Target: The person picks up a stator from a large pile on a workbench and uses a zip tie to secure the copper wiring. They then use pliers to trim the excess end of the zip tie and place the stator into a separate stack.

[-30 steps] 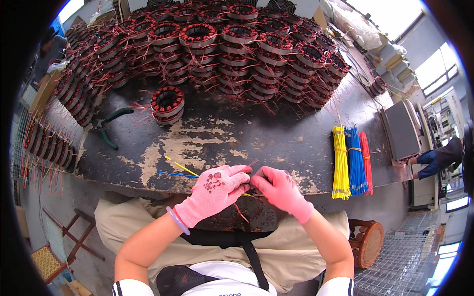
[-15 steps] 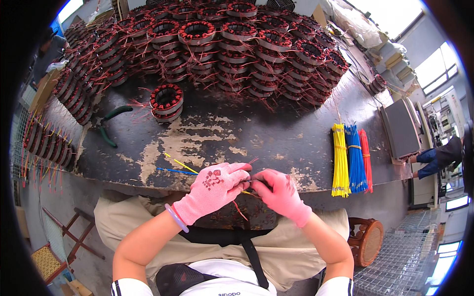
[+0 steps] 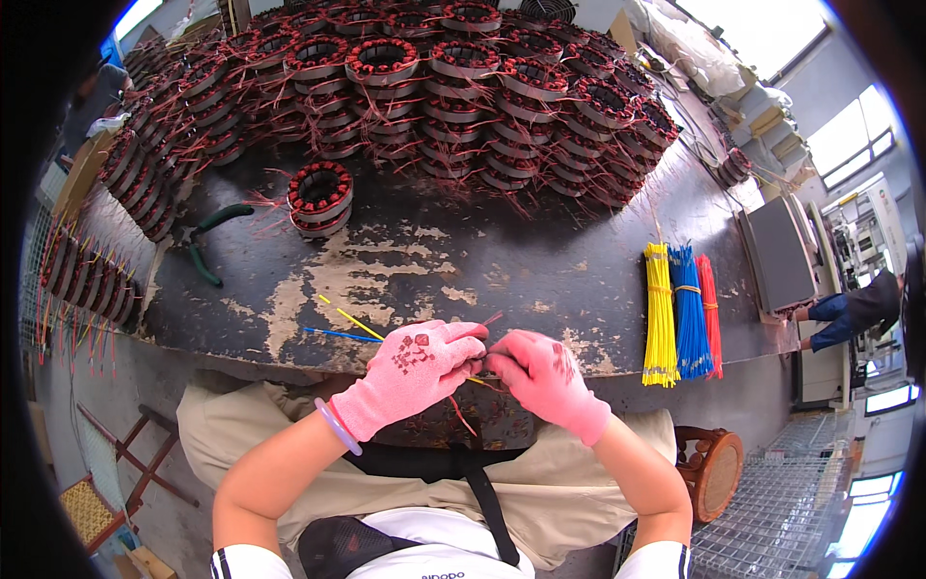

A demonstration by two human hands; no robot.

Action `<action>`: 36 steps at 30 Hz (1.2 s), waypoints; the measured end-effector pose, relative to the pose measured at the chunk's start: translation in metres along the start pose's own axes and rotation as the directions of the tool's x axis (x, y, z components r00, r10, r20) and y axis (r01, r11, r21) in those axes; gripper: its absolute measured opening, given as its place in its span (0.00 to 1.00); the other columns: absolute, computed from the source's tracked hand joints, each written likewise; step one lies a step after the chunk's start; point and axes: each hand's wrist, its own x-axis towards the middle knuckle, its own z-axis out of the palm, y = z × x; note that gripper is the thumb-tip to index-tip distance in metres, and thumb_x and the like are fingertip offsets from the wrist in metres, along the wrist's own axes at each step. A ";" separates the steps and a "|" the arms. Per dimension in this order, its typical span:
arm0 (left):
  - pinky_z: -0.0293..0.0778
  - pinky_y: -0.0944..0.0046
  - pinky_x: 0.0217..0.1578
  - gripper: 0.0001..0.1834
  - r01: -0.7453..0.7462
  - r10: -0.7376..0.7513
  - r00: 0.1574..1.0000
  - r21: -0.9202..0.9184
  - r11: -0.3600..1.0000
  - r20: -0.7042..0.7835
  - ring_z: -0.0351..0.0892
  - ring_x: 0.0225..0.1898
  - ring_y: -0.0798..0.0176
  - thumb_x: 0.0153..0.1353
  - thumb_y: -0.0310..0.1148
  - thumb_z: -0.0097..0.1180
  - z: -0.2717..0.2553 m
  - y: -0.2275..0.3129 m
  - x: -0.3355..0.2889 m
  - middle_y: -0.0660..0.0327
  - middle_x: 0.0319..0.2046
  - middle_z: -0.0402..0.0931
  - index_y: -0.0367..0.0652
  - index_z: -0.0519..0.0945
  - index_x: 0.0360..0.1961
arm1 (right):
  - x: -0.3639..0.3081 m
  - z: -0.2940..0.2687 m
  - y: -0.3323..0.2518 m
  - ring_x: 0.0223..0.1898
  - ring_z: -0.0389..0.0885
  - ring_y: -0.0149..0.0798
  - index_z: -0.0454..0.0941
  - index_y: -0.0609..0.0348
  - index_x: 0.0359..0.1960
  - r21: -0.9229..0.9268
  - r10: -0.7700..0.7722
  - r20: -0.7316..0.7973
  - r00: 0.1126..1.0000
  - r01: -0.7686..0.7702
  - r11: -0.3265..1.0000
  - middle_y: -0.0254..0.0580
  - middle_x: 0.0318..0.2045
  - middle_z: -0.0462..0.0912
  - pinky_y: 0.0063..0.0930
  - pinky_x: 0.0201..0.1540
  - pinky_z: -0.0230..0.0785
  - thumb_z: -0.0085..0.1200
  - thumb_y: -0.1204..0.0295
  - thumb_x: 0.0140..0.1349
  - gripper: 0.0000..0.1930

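In pink gloves, my two hands meet at the table's front edge with fingertips almost touching. My left hand (image 3: pixel 417 367) is closed around several thin wires. A yellow wire (image 3: pixel 342 315) and a blue wire (image 3: pixel 338 335) stick out past it to the left, over the tabletop, and a red wire (image 3: pixel 462 416) hangs below the fingers. My right hand (image 3: pixel 546 384) is pinched against the left fingertips on the wire ends; the exact joint is hidden. Dark red wire ends (image 3: pixel 492 317) poke up above the fingers.
Stacked wound motor stators (image 3: pixel 463 116) fill the back of the table (image 3: pixel 540 270). A single stator (image 3: pixel 320 200) stands before them, with green-handled pliers (image 3: pixel 205 243) to its left. Bundles of yellow wires (image 3: pixel 660 318), blue wires (image 3: pixel 691 314) and red wires (image 3: pixel 709 314) lie at right. A person (image 3: pixel 854 309) works far right.
The scene has shifted slightly left in the picture. My right fingers have curled in more closely against the left fingertips; both hands keep their hold.
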 end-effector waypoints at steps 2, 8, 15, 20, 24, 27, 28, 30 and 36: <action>0.80 0.56 0.41 0.08 -0.016 0.016 1.000 0.004 1.000 0.009 0.84 0.40 0.53 0.58 0.31 0.65 0.001 0.000 -0.001 0.63 0.48 0.84 0.46 0.82 0.39 | 0.003 -0.002 0.001 0.32 0.81 0.41 0.78 0.64 0.35 0.195 0.243 0.161 0.957 -0.272 0.942 0.46 0.29 0.82 0.38 0.36 0.72 0.57 0.68 0.66 0.09; 0.80 0.56 0.39 0.08 0.027 -0.028 1.000 0.027 0.999 0.003 0.83 0.36 0.55 0.56 0.30 0.66 -0.004 -0.006 -0.004 0.65 0.40 0.84 0.46 0.82 0.38 | -0.028 -0.065 0.006 0.27 0.81 0.38 0.78 0.65 0.30 0.127 0.476 -0.057 0.878 -0.466 0.876 0.48 0.24 0.81 0.37 0.32 0.72 0.59 0.62 0.67 0.16; 0.79 0.56 0.39 0.08 0.024 -0.026 0.997 0.024 0.999 0.070 0.83 0.38 0.54 0.55 0.28 0.62 -0.007 -0.006 0.001 0.63 0.37 0.83 0.46 0.82 0.38 | -0.019 0.005 0.006 0.38 0.81 0.37 0.81 0.48 0.47 -0.709 -0.364 -0.167 0.916 0.145 0.691 0.31 0.43 0.82 0.36 0.40 0.75 0.66 0.62 0.54 0.18; 0.79 0.56 0.39 0.09 0.034 -0.037 0.997 0.046 0.998 0.073 0.82 0.39 0.53 0.56 0.30 0.62 -0.007 -0.005 0.001 0.62 0.37 0.83 0.45 0.82 0.39 | -0.004 0.013 0.017 0.37 0.83 0.37 0.82 0.49 0.47 -0.672 -0.458 -0.111 0.882 0.273 0.689 0.32 0.46 0.84 0.36 0.38 0.75 0.69 0.65 0.49 0.21; 0.79 0.55 0.38 0.09 0.031 -0.035 0.997 0.063 0.998 0.065 0.82 0.38 0.53 0.57 0.31 0.64 -0.006 -0.004 0.001 0.63 0.39 0.83 0.46 0.82 0.40 | -0.001 0.014 0.004 0.33 0.78 0.22 0.82 0.56 0.42 0.297 0.421 0.194 0.886 -0.462 0.835 0.29 0.37 0.83 0.23 0.34 0.70 0.60 0.67 0.66 0.08; 0.79 0.55 0.38 0.10 0.020 -0.027 0.996 0.073 0.997 0.090 0.82 0.38 0.54 0.58 0.32 0.64 -0.006 -0.005 0.000 0.63 0.40 0.83 0.46 0.82 0.41 | 0.000 0.006 0.004 0.34 0.72 0.20 0.79 0.63 0.40 0.605 0.396 0.394 0.829 -0.558 0.568 0.26 0.34 0.81 0.19 0.36 0.67 0.52 0.66 0.71 0.11; 0.79 0.55 0.38 0.09 0.020 -0.025 0.996 0.061 0.998 0.090 0.82 0.38 0.54 0.58 0.32 0.64 -0.006 -0.006 0.001 0.63 0.40 0.83 0.46 0.82 0.41 | 0.000 0.003 0.003 0.34 0.72 0.20 0.79 0.63 0.40 0.648 0.371 0.427 0.825 -0.565 0.511 0.25 0.34 0.80 0.19 0.36 0.67 0.52 0.66 0.72 0.12; 0.79 0.55 0.38 0.09 0.028 -0.031 0.995 0.039 0.999 0.093 0.82 0.38 0.54 0.59 0.32 0.64 -0.005 -0.006 0.000 0.63 0.41 0.83 0.46 0.82 0.41 | -0.003 0.001 0.013 0.34 0.76 0.29 0.79 0.55 0.41 0.187 0.273 0.194 0.942 -0.309 0.932 0.31 0.32 0.79 0.28 0.37 0.69 0.58 0.66 0.65 0.08; 0.79 0.56 0.39 0.10 0.035 -0.039 0.996 0.051 0.998 0.075 0.82 0.38 0.54 0.58 0.32 0.64 -0.005 -0.006 0.000 0.63 0.41 0.84 0.46 0.83 0.41 | 0.004 -0.007 0.002 0.41 0.79 0.39 0.78 0.51 0.43 -0.662 -0.363 0.179 0.914 0.385 0.644 0.32 0.37 0.77 0.37 0.41 0.73 0.61 0.64 0.58 0.13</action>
